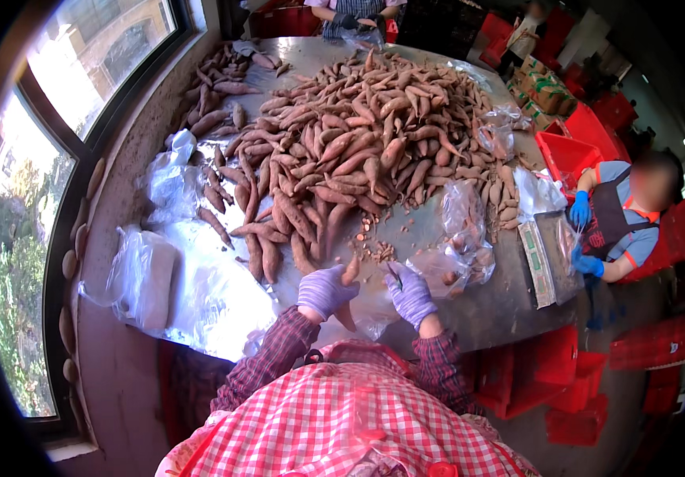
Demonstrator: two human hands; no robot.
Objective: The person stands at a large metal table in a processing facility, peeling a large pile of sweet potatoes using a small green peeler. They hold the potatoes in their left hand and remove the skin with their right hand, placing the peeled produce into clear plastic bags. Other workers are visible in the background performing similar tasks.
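My left hand (326,291), in a striped purple glove, grips a sweet potato (352,270). One end of it stands up past my fingers and the other sticks out below my palm. To the right, my right hand (410,296) wears a matching glove and holds a small dark-bladed tool (394,276), perhaps a knife, largely hidden by the fingers. The tool is apart from the sweet potato. Beyond my hands, cut sweet potato pieces (378,251) lie scattered on the metal table (500,310). Behind them rises a large pile of sweet potatoes (342,149).
Plastic bags (155,271) lie at left, with more bags (461,232) at right. A scale (548,256) sits at the table's right edge, beside a co-worker in blue gloves (582,208). Another person's gloved hands (348,22) work across the table. Red crates (527,372) stand below right.
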